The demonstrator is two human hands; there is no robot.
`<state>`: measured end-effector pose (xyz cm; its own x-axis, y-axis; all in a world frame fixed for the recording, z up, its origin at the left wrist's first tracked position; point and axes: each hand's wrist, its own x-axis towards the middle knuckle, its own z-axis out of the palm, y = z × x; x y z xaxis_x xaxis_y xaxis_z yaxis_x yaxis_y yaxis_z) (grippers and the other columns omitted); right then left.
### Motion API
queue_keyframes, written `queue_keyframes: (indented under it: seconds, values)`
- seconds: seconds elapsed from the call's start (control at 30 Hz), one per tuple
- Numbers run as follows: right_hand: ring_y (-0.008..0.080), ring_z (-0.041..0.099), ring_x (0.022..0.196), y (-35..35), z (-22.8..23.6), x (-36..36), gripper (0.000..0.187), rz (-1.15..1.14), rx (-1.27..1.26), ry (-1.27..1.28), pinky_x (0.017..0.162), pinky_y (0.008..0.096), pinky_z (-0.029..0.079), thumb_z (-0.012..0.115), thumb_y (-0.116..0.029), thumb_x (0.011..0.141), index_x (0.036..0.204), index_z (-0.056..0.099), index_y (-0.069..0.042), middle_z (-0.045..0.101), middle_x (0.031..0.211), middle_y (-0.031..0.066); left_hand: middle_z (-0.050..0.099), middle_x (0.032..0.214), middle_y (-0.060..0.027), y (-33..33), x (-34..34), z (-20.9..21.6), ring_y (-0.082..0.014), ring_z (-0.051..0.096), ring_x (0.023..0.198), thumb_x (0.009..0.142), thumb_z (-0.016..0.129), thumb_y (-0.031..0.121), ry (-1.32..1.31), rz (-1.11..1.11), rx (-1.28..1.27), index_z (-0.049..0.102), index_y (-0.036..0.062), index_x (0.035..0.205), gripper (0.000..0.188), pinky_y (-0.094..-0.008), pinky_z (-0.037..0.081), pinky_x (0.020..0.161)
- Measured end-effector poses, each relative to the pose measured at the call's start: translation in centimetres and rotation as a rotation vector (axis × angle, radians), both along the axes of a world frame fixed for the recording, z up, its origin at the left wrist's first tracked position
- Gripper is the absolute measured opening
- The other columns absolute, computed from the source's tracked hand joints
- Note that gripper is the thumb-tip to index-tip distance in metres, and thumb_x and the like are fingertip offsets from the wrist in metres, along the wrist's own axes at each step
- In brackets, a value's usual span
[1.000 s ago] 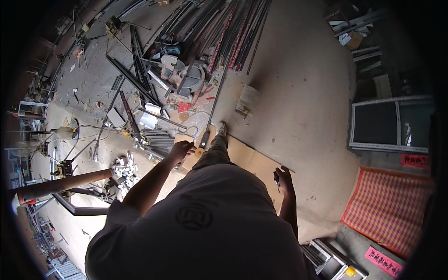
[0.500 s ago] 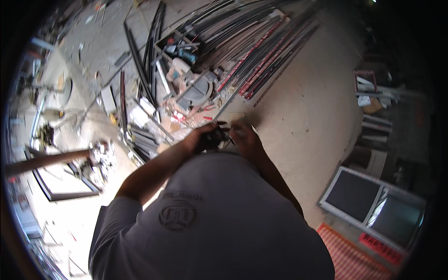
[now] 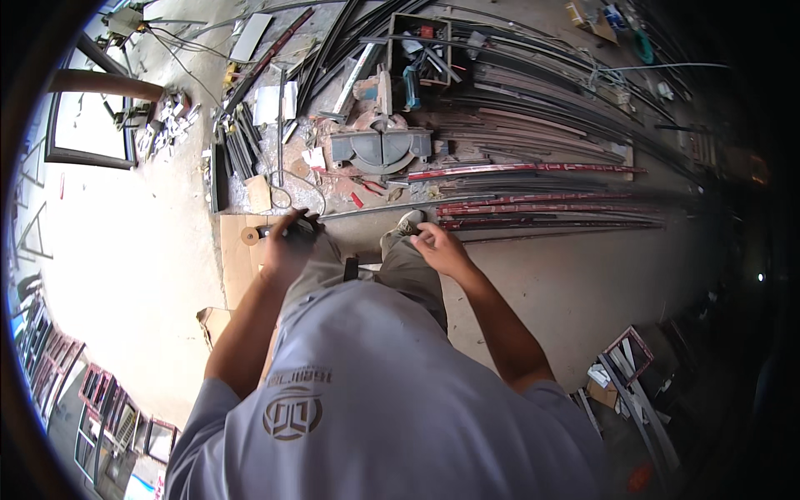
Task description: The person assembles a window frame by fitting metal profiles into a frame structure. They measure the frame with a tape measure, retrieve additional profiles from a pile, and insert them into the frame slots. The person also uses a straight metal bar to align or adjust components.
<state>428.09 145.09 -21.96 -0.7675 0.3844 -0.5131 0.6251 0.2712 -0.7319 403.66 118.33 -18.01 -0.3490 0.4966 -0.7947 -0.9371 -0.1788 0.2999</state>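
My left hand (image 3: 287, 250) is closed around a small dark object (image 3: 307, 232) above my left leg. Blur and the fingers hide what kind of thing it is. To the right, over my other leg, my right hand (image 3: 440, 250) hangs with its fingers loosely bent and apart, and nothing shows in it. Ahead of both hands on the floor stands a dusty mitre saw (image 3: 381, 150) with a grey rounded base. Beside my left hand, a brown roll of tape (image 3: 250, 237) lies on a flat cardboard sheet (image 3: 237, 275).
Long dark and red-edged metal profiles (image 3: 542, 171) lie in a pile at the far right. A bin of tools and offcuts (image 3: 421, 50) stands behind the saw. Short profile pieces (image 3: 240, 142) and a dark frame (image 3: 92, 158) are at the left. More offcuts (image 3: 625, 375) lie lower right.
My hands were close together and have moved apart, the left one keeping a dark object. My view has turned, so the saw is now straight ahead and my legs and a shoe show.
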Motion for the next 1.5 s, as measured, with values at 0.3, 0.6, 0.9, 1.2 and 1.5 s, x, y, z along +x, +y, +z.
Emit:
queue_keyframes:
  seconds: [0.3,0.6,0.9,1.2,1.5]
  values:
    - [0.0199,0.069,0.087,8.2,-14.6,-0.2,0.041,0.015,-0.029,-0.412,0.078,0.0348,0.054,0.069,-0.038,0.095,0.12,0.066,-0.005,0.073,0.096,0.0079,0.071,0.106,-0.0082,3.1,3.7,-7.9,-0.0187,0.069,0.091,0.101,0.057,0.027,-0.012,-0.378,-0.143,0.06,0.0053,0.123,0.032,-0.0315,0.054,0.069]
    - [0.036,0.069,0.094,11.2,-46.6,0.2,0.029,0.307,0.119,-0.462,0.081,0.0445,0.054,0.07,-0.034,0.09,0.1,0.07,-0.007,0.072,0.097,0.0178,0.066,0.09,-0.0008,1.0,-0.9,-36.2,-0.0093,0.06,0.08,0.098,0.066,0.022,0.197,-0.328,-0.381,0.066,0.0045,0.112,0.022,-0.0267,0.051,0.069]
    - [0.0363,0.064,0.102,18.9,-61.5,0.3,0.027,0.948,0.132,-0.217,0.089,0.0442,0.052,0.07,-0.022,0.089,0.112,0.067,-0.007,0.066,0.107,0.0139,0.071,0.1,-0.0063,1.3,-7.5,-40.6,-0.0096,0.062,0.079,0.096,0.069,0.025,0.72,-0.339,-0.657,0.064,0.003,0.122,0.035,-0.0235,0.05,0.068]
    - [0.0375,0.061,0.111,13.1,-71.2,3.0,0.044,1.043,0.26,-0.162,0.094,0.0452,0.051,0.069,-0.03,0.092,0.128,0.059,-0.008,0.061,0.124,0.0165,0.068,0.117,-0.0136,1.2,-8.5,-40.6,-0.0181,0.067,0.1,0.099,0.057,0.025,1.2,-0.199,-0.533,0.058,-0.0015,0.129,0.04,-0.0291,0.054,0.073]
    - [0.034,0.062,0.111,21.8,-73.4,3.7,0.044,0.891,0.21,0.265,0.09,0.044,0.052,0.065,-0.029,0.092,0.13,0.059,-0.007,0.062,0.115,0.015,0.068,0.107,-0.0106,6.1,-2.3,-38.7,-0.0159,0.065,0.091,0.095,0.062,0.024,1.501,-0.079,-0.47,0.061,0.0002,0.119,0.034,-0.0282,0.053,0.071]
